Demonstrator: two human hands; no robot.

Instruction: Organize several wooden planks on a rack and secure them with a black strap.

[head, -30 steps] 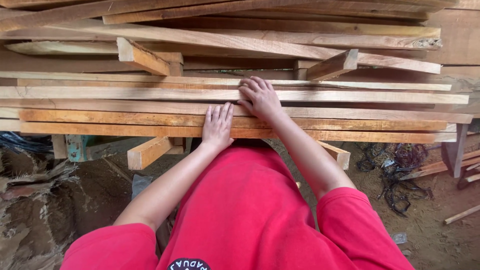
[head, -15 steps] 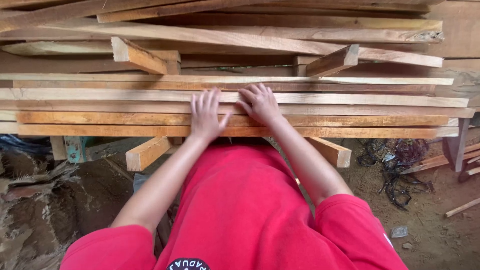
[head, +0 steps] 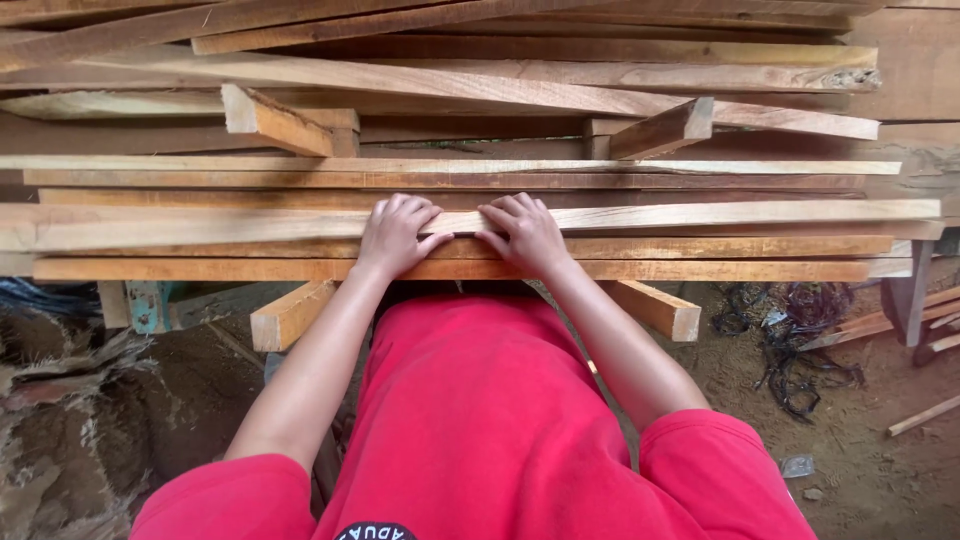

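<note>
Long pale wooden plank point(head: 700, 214) lies under both palms: left hand point(head: 395, 235) and right hand point(head: 525, 232) rest flat, fingers curled over its far edge, now side by side.

Soft, even daylight falls from above, bright without glare. The long pale wooden planks point(head: 620, 214) cast only thin shadows on the layers beneath; deeper shade pools under the stack. Focus is sharp throughout, with slight wide-angle bowing at the edges.
</note>
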